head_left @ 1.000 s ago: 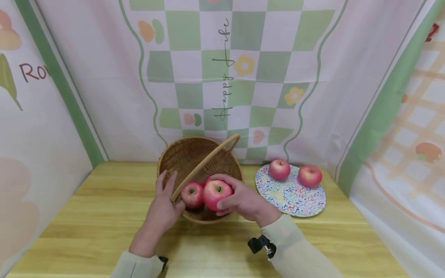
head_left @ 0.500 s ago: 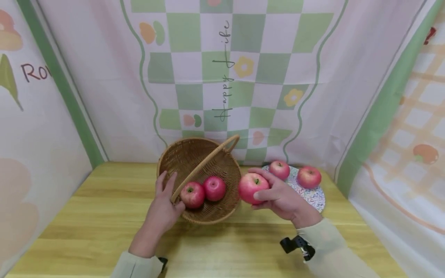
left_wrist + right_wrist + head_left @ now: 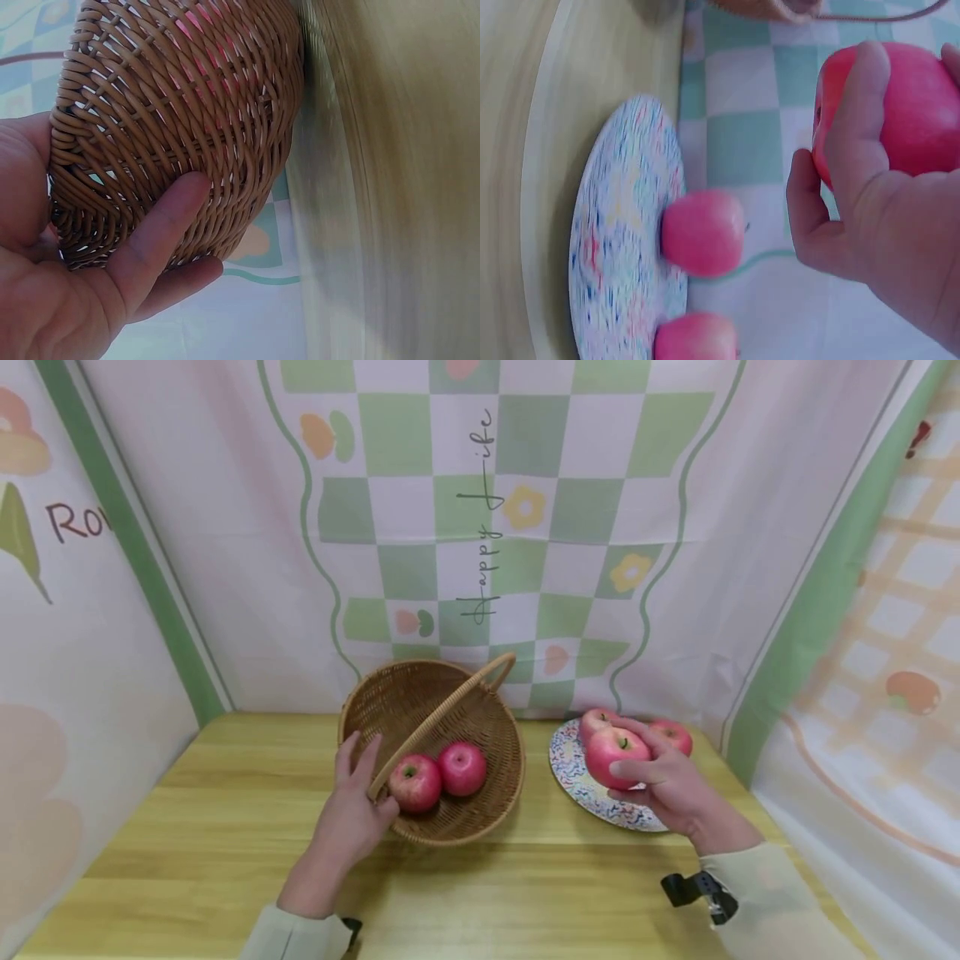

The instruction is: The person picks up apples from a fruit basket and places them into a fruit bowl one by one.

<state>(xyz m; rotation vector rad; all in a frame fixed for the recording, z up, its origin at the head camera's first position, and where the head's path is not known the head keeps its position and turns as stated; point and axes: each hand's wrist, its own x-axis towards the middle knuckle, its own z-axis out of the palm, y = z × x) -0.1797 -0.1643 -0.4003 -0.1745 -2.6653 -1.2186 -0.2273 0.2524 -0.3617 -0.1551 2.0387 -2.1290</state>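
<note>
My right hand (image 3: 667, 781) grips a red apple (image 3: 617, 757) above the speckled plate (image 3: 592, 793); in the right wrist view the apple (image 3: 922, 112) is held clear of the plate (image 3: 622, 217). Two more apples (image 3: 597, 723) (image 3: 672, 737) rest on the plate, partly hidden by the hand in the head view. My left hand (image 3: 352, 814) holds the near left rim of the wicker basket (image 3: 495, 777), by the foot of its handle. Inside the basket two apples (image 3: 415, 783) (image 3: 462, 768) lie side by side. In the left wrist view, fingers (image 3: 161, 236) lie against the basket's woven side (image 3: 180, 112).
The basket and plate stand near the back of a wooden table (image 3: 465, 902), basket to the left. A patterned cloth (image 3: 525, 468) hangs behind them, with printed cloths at both sides.
My right hand has carried its apple rightward out of the basket to a place over the plate. The left hand and the basket have kept their places.
</note>
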